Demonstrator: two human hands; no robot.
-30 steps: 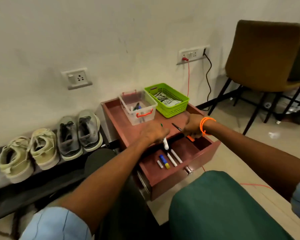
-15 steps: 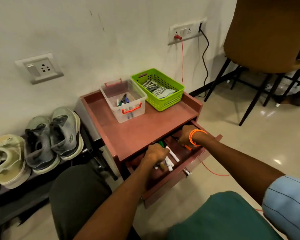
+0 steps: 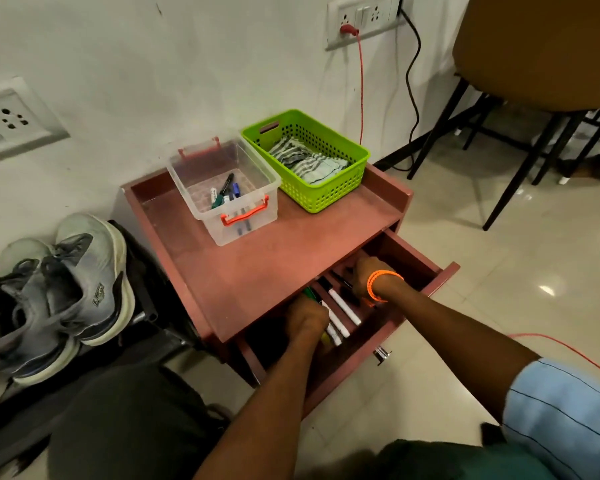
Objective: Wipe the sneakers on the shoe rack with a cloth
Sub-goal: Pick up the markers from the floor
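Head view puts the grey sneakers [image 3: 59,292] at my far left, side by side on the dark shoe rack [image 3: 146,317], toes toward the wall, soles pale and scuffed-looking. Nothing touches them. The striped cloth [image 3: 305,161] that I judge to be the wiping rag lies folded in the green basket [image 3: 329,195] on top of the reddish side table [image 3: 257,261], well apart from both my hands. So the wiping has not begun: the cloth is not yet picked up, and every shoe is left to do.

My left hand [image 3: 307,318] is down in the open drawer [image 3: 395,327], knuckles up, fingers curled around what looks like a marker, with a green tip showing past the fist. My right hand [image 3: 369,271], with an orange band at the wrist, reaches deeper under the tabletop; its fingers are hidden, so I cannot tell whether it holds anything. White markers [image 3: 343,306] lie between the two hands.

Beside the basket stands a clear plastic box [image 3: 257,199] with more pens inside. A brown chair [image 3: 541,53] stands off to the right, and a red cable [image 3: 361,84] hangs from the wall socket. Between me and the shoes, my judgement is that the open drawer and my own knee crowd the path leftward.
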